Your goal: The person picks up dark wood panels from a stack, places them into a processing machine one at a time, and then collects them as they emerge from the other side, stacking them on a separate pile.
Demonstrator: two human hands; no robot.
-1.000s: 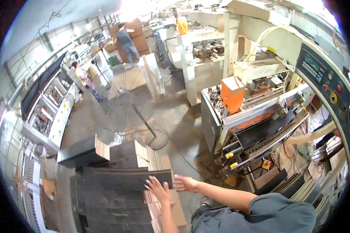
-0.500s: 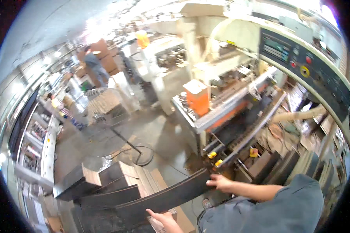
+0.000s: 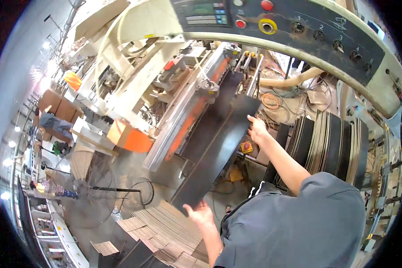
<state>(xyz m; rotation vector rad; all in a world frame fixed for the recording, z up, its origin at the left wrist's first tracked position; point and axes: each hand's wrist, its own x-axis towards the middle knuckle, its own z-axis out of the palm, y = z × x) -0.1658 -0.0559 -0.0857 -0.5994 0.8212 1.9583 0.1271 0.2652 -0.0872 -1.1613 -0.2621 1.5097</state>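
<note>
A long dark board [image 3: 219, 152] slants between my hands over the machine's bed. Its near end is gripped by my left hand [image 3: 202, 215], with the thumb along the edge. My right hand [image 3: 257, 130] holds the far end at its right edge, the fingers partly hidden beneath. Another dark board [image 3: 231, 85] lies on the machine just past the held one and is partly covered by it. To the left, alongside both boards, runs the machine's metal rail [image 3: 165, 140].
Stacked dark boards [image 3: 317, 143] stand at the right; more stacks [image 3: 174, 230] lie at the lower left. A control panel [image 3: 286, 27] spans the top. An orange box-shaped part [image 3: 131, 136], a yellow-and-red button box [image 3: 246, 147] and a standing fan [image 3: 87, 187] are nearby. Another person [image 3: 53, 121] stands far left.
My view has swung right toward the machine. Both hands have carried the board from beside the lower-left stacks to over the machine's bed.
</note>
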